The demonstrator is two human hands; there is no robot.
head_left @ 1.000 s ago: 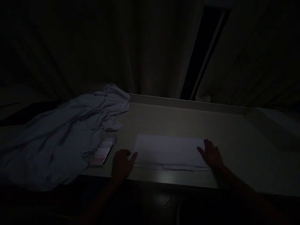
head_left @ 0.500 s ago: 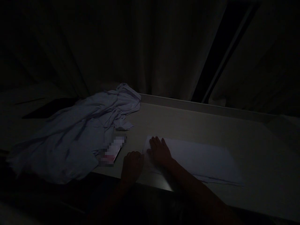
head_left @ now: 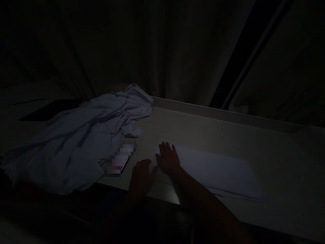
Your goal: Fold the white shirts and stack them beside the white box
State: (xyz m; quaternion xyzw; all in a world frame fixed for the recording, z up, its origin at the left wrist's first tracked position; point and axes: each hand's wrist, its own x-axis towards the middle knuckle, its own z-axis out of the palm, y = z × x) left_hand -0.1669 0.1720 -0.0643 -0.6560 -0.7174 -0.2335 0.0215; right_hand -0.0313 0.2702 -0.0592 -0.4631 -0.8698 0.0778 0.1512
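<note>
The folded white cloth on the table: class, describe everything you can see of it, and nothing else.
The folded white cloth lies flat on the pale table, a long rectangle running left to right near the front edge. It looks like thin, smooth fabric; layered edges show along its near side. The right hand lies palm down on its left end, and the left hand rests at that same end's edge. The dim light hides any pattern or seams.

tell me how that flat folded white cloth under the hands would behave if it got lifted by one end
The folded white cloth would probably droop and unfold, since thin layers show along its near edge. It looks light, lying very flat on the table. Pushed, it would likely slide or wrinkle rather than hold shape; the right hand and left hand both rest at its left end.
</note>
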